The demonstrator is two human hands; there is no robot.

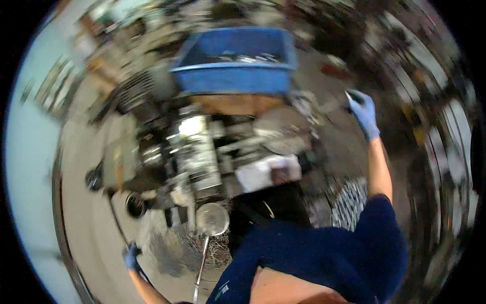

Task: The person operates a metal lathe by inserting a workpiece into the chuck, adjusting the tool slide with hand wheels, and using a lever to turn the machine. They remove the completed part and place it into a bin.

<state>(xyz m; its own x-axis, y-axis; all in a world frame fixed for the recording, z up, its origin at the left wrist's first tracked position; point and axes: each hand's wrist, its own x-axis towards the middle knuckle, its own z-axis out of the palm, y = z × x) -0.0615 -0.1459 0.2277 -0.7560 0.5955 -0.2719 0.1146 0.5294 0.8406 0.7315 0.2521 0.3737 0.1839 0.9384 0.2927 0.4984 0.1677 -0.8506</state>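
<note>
A lathe-like metal machine (200,152) stands in front of me, smeared by motion. At lower left my left hand (131,256), in a blue glove with dark fingers, is closed round the end of a long dark lever (118,219) that slants down from the machine. My right hand (363,109), gloved the same way, is raised at the right, away from the machine. Its fingers are bent together, and a small pale piece (348,95) shows at the tips, too blurred to name.
Behind the machine sits a blue bin (233,80) with shiny metal pieces inside. A round pan-like dish (212,219) on a metal handle is near my body, above curly metal shavings (217,251). Many small metal parts (349,202) lie at right. A white cloth (253,175) rests on the machine.
</note>
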